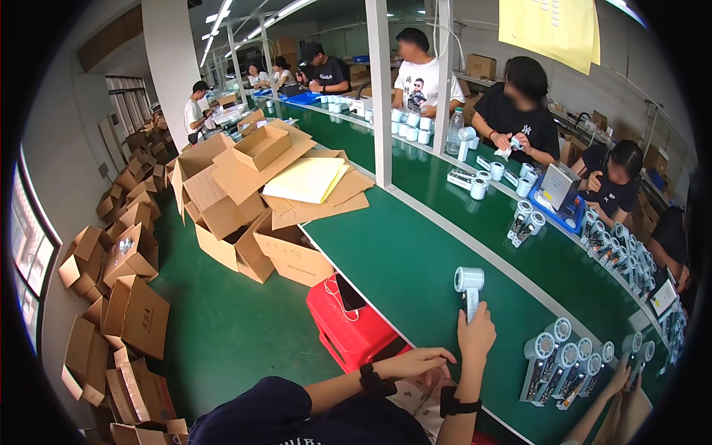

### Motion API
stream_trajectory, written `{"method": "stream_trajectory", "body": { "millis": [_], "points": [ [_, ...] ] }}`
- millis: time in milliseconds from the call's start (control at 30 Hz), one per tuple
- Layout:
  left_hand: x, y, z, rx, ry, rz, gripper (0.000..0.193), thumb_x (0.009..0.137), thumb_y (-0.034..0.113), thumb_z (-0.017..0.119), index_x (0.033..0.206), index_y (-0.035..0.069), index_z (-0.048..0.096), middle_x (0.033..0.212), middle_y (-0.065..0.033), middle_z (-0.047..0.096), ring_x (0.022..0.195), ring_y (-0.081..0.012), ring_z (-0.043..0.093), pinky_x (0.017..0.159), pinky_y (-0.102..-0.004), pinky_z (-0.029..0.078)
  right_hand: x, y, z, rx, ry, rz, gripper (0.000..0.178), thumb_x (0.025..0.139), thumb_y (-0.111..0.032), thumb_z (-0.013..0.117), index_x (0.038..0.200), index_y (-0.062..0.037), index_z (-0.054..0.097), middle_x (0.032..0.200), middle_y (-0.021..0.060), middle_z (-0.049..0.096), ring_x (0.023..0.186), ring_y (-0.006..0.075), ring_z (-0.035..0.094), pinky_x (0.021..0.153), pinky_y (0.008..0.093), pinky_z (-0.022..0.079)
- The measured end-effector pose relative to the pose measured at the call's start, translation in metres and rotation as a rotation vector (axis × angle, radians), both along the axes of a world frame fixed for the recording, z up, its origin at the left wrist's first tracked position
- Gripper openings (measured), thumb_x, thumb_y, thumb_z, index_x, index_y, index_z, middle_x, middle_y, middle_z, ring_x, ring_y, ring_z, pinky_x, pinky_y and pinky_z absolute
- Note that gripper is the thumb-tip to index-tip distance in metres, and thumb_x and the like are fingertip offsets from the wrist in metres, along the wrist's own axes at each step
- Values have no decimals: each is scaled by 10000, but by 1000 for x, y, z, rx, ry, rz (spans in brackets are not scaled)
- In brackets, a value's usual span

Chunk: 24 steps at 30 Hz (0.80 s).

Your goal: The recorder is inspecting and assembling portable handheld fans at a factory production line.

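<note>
My right hand (pixel 478 331) is closed round the handle of a pale blue handheld fan (pixel 469 280), which stands upright over the green table (pixel 386 256) with its round head at the top. My left hand (pixel 421 363) is beside my right forearm at the table's near edge. Its fingers are loosely stretched and hold nothing that I can see. To the right of my hands, several more handheld fans (pixel 567 354) lie in a cluster, with open handles that show dark inner parts.
A red stool (pixel 337 326) carries a phone (pixel 351 291) and white cable. Cardboard boxes (pixel 293 252) with yellow sheets (pixel 305 180) crowd the left. At lower right, another person's hands (pixel 623 382) hold fans. Co-workers sit across the belt (pixel 423 174), near a blue tray (pixel 556 215).
</note>
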State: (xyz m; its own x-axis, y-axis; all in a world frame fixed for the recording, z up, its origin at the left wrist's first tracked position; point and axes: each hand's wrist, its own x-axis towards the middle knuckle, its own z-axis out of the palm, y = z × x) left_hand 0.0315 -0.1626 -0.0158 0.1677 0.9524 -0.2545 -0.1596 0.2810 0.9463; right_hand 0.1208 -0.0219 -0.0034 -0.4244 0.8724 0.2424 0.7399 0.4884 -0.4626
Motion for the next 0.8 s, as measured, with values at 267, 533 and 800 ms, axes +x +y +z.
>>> {"method": "stream_trajectory", "body": {
  "millis": [267, 533, 800],
  "points": [
    [-5, 8, 6, 88, 115, 369, 412, 999, 309, 367, 1326, 57, 360, 1095, -86, 577, 700, -133, 620, 581, -234, 499, 62, -38, 4, -578, 330, 241, 343, 861, -288, 626, 957, -3, 460, 771, 146, 633, 591, 233, 611, 498, 331, 474],
    [20, 62, -10, 295, 61, 317, 472, 983, 287, 441, 1336, -1, 316, 1117, -113, 568, 946, -134, 584, 750, -249, 488, 85, -45, 0, -1041, 984, 325, 218, 953, -226, 509, 1043, -29, 480, 678, 45, 547, 475, 70, 457, 379, 216, 321],
    [45, 88, -4, 261, -93, 56, 381, 996, 292, 396, 1246, 5, 399, 1143, -133, 567, 1036, -161, 572, 909, -284, 443, 74, -45, -22, -810, 1121, 193, 299, 1012, -315, 315, 1131, -69, 437, 626, -5, 466, 415, 52, 371, 371, 187, 249]
  ]
}}
